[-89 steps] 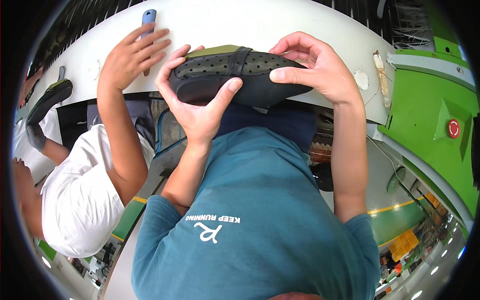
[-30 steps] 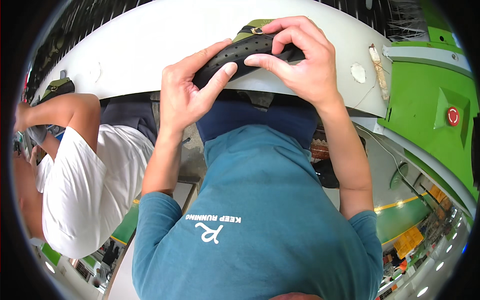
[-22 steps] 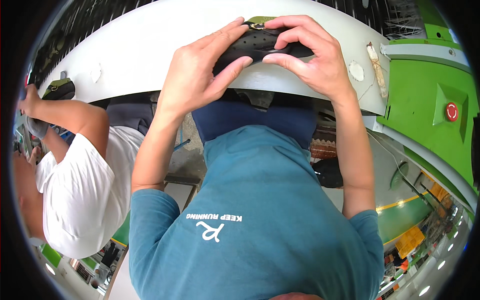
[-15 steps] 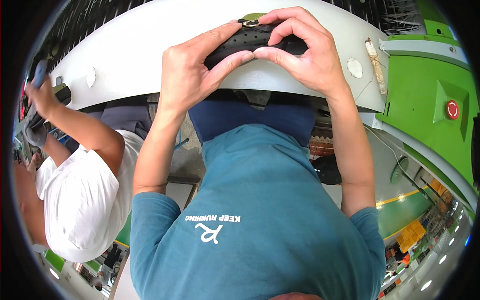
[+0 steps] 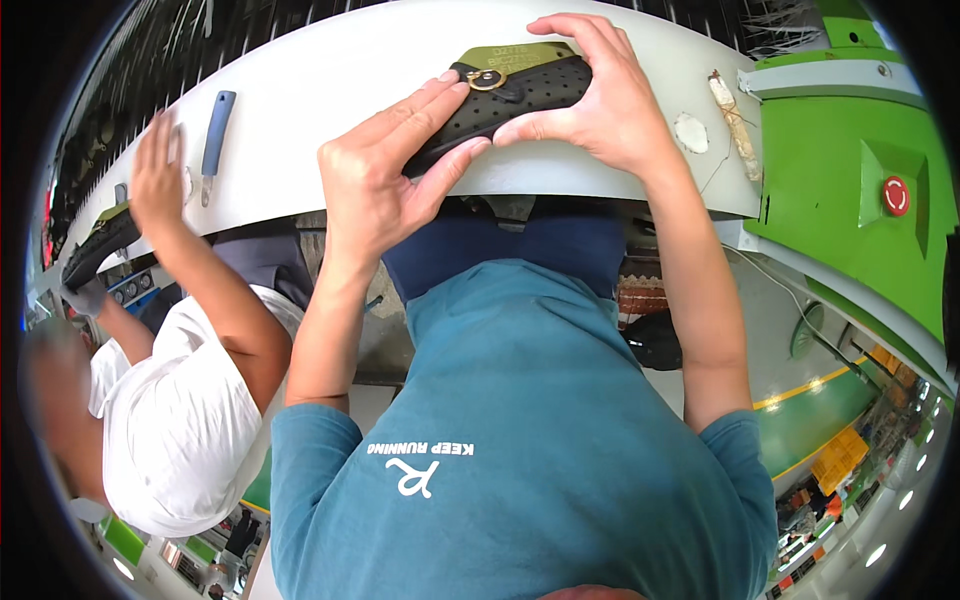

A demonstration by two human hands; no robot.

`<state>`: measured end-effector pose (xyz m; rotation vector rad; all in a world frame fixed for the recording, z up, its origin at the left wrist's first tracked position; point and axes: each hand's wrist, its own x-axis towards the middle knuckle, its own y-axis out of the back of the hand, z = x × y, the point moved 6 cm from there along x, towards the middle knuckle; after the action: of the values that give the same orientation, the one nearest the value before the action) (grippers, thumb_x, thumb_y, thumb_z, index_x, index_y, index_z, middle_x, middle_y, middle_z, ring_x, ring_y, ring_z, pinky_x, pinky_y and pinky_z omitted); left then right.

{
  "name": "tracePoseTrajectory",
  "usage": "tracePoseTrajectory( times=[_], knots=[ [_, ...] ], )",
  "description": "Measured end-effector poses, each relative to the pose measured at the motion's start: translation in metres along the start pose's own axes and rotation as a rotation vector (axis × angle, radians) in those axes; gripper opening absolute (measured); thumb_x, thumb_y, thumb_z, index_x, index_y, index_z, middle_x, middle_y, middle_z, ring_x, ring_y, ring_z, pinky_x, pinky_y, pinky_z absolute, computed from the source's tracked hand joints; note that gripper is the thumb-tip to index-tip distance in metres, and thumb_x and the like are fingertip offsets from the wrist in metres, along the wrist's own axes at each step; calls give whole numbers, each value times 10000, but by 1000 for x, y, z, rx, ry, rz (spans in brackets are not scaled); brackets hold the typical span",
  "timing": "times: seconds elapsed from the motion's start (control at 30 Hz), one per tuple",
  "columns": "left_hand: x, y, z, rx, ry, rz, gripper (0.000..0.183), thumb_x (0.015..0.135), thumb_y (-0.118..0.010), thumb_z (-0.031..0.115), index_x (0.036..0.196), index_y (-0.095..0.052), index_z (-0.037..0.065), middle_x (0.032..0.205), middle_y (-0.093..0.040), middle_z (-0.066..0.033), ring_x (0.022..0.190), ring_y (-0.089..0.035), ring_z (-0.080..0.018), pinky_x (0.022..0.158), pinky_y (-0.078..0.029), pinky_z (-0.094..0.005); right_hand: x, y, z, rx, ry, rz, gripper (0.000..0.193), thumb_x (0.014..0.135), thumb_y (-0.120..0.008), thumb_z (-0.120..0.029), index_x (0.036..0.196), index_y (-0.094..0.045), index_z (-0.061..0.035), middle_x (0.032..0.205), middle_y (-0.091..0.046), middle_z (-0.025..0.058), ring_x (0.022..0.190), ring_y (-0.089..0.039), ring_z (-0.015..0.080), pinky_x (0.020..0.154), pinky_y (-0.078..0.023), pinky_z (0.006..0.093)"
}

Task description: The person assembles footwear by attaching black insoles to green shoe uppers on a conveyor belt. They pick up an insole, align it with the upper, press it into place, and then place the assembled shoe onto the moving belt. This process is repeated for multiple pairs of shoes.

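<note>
A black perforated shoe upper, stretched over an olive-green shoe last, lies tilted on its side at the table's near edge. Its strap carries a gold round buckle. My left hand is closed on the left end, fingertips on the upper beside the buckle and thumb along the lower edge. Around the other end curves my right hand. Its thumb rests along the lower edge, while the fingers stretch out above the last, apart from the upper. My left fingers hide part of the left end.
A blue-handled knife lies on the white table. At left a person in white has another black shoe. Right are a white patch, a wrapped stick and a green machine with a red button.
The shoe has tipped, showing more green last and the buckle. My right fingers have come off the upper. The neighbour's blue-handled knife has gone from their hand to the table.
</note>
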<state>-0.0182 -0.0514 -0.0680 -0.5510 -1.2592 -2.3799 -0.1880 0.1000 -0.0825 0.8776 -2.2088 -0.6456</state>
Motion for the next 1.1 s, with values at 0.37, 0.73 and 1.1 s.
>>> tracePoseTrajectory(
  times=[0.37,0.73,1.1],
  knots=[
    [-11,5,2,-54,-163,33,461,779,-959,134,1223,-856,60,1285,-831,-131,1225,-796,-315,1023,-647,-392,-50,10,5,151,9,-59,1002,630,-1089,-364,1513,-673,-141,1522,-601,107,1433,-602,313,1228,-494,437],
    [-46,8,-13,-261,-243,157,716,735,-1007,213,1386,-758,49,1445,-750,-202,1209,-794,-353,1039,-634,-416,-73,30,-66,175,110,-9,972,655,-1078,-223,1525,-672,-71,1532,-613,128,1462,-575,283,1253,-451,424],
    [-57,6,-31,-448,-178,208,761,766,-1000,206,1443,-711,11,1364,-778,-214,1257,-771,-343,1098,-595,-421,-65,38,-109,-58,214,-5,874,671,-1041,-292,1463,-731,-90,1411,-688,134,1331,-676,310,1164,-538,423]
  ],
)
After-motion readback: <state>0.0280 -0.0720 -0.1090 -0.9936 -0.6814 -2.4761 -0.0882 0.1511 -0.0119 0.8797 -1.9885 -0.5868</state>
